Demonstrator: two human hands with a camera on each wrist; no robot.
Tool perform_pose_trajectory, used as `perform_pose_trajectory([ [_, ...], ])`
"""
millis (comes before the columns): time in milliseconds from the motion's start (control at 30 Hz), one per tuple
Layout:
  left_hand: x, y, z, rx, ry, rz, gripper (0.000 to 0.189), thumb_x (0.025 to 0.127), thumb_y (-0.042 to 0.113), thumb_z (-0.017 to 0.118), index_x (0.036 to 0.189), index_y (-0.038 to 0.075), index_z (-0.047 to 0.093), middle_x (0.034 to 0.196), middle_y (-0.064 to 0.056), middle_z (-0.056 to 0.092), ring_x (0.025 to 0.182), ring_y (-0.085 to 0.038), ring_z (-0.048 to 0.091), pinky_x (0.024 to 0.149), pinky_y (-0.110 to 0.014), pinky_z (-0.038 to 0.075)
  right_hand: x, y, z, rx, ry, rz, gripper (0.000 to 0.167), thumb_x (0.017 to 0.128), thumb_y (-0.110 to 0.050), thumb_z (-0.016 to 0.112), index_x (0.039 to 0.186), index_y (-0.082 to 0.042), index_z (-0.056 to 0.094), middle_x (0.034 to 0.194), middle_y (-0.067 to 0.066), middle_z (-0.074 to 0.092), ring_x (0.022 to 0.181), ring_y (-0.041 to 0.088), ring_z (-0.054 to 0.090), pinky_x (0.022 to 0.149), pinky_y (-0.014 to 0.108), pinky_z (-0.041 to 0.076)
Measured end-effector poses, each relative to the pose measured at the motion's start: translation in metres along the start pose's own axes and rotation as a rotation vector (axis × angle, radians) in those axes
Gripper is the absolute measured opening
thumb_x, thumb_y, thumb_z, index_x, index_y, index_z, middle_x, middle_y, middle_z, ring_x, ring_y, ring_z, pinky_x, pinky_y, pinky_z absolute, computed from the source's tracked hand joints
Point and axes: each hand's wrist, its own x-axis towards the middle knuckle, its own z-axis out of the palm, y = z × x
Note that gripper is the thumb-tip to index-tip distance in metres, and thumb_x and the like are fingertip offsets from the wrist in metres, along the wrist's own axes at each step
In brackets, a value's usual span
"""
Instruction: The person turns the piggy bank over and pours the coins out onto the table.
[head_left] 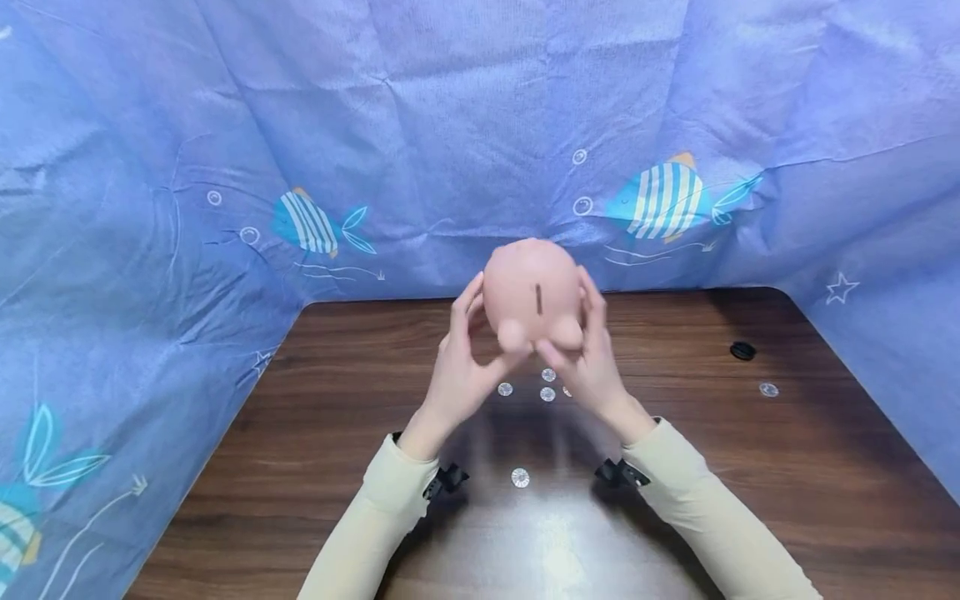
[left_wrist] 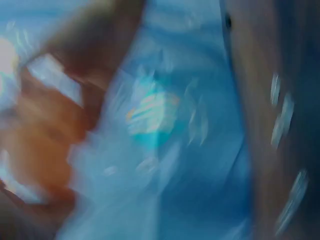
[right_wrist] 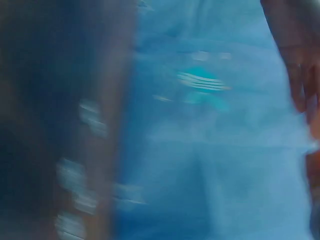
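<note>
Between both hands, a pink piggy bank (head_left: pixel 531 279) is held up above the table, its dark coin slot and two ears facing the head camera. My left hand (head_left: pixel 465 358) grips its left side, thumb low by an ear. On the other side my right hand (head_left: pixel 592 358) grips it with the thumb under the right ear. Both wrist views are blurred; part of the piggy bank (left_wrist: pixel 42 135) shows at the left of the left wrist view.
Several clear round coin-like discs lie on the dark wooden table (head_left: pixel 337 433), one disc (head_left: pixel 520 477) nearer the front and another disc (head_left: pixel 768 389) at the right. A round black piece (head_left: pixel 742 351) sits at the back right. Blue fish-print cloth (head_left: pixel 480 125) hangs behind.
</note>
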Motion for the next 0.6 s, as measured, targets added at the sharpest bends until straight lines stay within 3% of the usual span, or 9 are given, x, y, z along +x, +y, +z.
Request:
perform_pose_trajectory([
  [100, -0.001, -0.032, 0.015, -0.112, -0.063, -0.455, 0.079, 0.094, 0.029, 0.074, 0.157, 0.015, 0.027, 0.138, -0.019, 0.059, 0.119, -0.027, 0.062, 0.096, -0.042, 0.053, -0.007, 0.03, 0.006, -0.016, -0.088, 0.511, 0.075, 0.102, -0.04, 0.058, 0.161, -0.019, 0.018, 0.149, 0.025, 0.044, 0.11, 0.042, 0.064, 0.094, 0.053, 0.054],
  [133, -0.002, -0.041, 0.019, -0.135, -0.083, -0.564, 0.077, 0.095, 0.029, 0.072, 0.156, 0.013, 0.027, 0.134, -0.022, 0.061, 0.116, -0.03, 0.064, 0.093, -0.042, 0.054, -0.009, 0.037, 0.008, -0.032, -0.121, 0.647, 0.074, 0.103, -0.039, 0.056, 0.162, -0.02, 0.016, 0.148, 0.027, 0.045, 0.104, 0.043, 0.066, 0.091, 0.051, 0.056],
  [200, -0.005, -0.055, 0.023, -0.147, -0.13, -0.671, 0.076, 0.097, 0.031, 0.069, 0.155, 0.01, 0.026, 0.127, -0.024, 0.063, 0.113, -0.031, 0.064, 0.091, -0.041, 0.054, -0.009, 0.044, 0.009, -0.086, -0.179, 0.774, 0.077, 0.103, -0.047, 0.052, 0.162, -0.016, 0.013, 0.141, 0.03, 0.051, 0.093, 0.044, 0.069, 0.085, 0.048, 0.058],
  [233, -0.005, -0.056, 0.023, -0.15, -0.142, -0.672, 0.075, 0.097, 0.032, 0.068, 0.155, 0.01, 0.024, 0.126, -0.025, 0.064, 0.11, -0.031, 0.065, 0.087, -0.041, 0.055, -0.008, 0.043, 0.008, -0.102, -0.193, 0.77, 0.08, 0.103, -0.049, 0.053, 0.162, -0.016, 0.011, 0.137, 0.03, 0.054, 0.091, 0.044, 0.069, 0.082, 0.046, 0.059],
  [333, 0.0, -0.039, 0.014, -0.13, -0.095, -0.493, 0.079, 0.097, 0.037, 0.069, 0.156, 0.015, 0.021, 0.135, -0.019, 0.06, 0.117, -0.025, 0.063, 0.093, -0.038, 0.053, 0.002, 0.02, 0.005, -0.102, -0.143, 0.548, 0.084, 0.099, -0.044, 0.063, 0.162, -0.02, 0.014, 0.135, 0.023, 0.056, 0.099, 0.034, 0.068, 0.082, 0.033, 0.058],
  [433, 0.008, -0.009, -0.004, -0.077, -0.008, -0.146, 0.081, 0.093, 0.041, 0.073, 0.155, 0.021, 0.025, 0.14, -0.015, 0.058, 0.122, -0.025, 0.06, 0.1, -0.045, 0.05, 0.012, -0.009, 0.0, -0.023, -0.049, 0.132, 0.088, 0.093, -0.04, 0.073, 0.159, -0.014, 0.021, 0.139, 0.021, 0.05, 0.115, 0.034, 0.06, 0.092, 0.031, 0.054],
  [500, 0.009, 0.003, -0.015, -0.007, 0.008, 0.039, 0.086, 0.089, 0.045, 0.076, 0.155, 0.019, 0.026, 0.141, -0.015, 0.057, 0.126, -0.027, 0.058, 0.103, -0.048, 0.047, 0.014, -0.018, -0.002, 0.027, -0.023, -0.079, 0.093, 0.09, -0.043, 0.075, 0.154, -0.004, 0.02, 0.144, 0.026, 0.044, 0.123, 0.038, 0.054, 0.1, 0.034, 0.05],
  [567, 0.01, 0.005, -0.023, 0.035, -0.026, 0.091, 0.09, 0.087, 0.04, 0.08, 0.155, 0.018, 0.026, 0.136, -0.016, 0.06, 0.122, -0.03, 0.06, 0.104, -0.05, 0.047, 0.013, -0.013, -0.002, 0.033, -0.03, -0.133, 0.097, 0.088, -0.045, 0.076, 0.151, 0.0, 0.018, 0.144, 0.029, 0.043, 0.125, 0.039, 0.051, 0.102, 0.036, 0.049],
  [600, 0.01, 0.003, -0.025, 0.045, -0.053, 0.057, 0.09, 0.087, 0.037, 0.081, 0.156, 0.018, 0.026, 0.137, -0.017, 0.06, 0.122, -0.031, 0.061, 0.104, -0.049, 0.047, 0.012, -0.006, -0.001, 0.049, -0.05, -0.087, 0.094, 0.089, -0.044, 0.075, 0.15, 0.001, 0.018, 0.143, 0.03, 0.042, 0.124, 0.038, 0.052, 0.102, 0.037, 0.049],
])
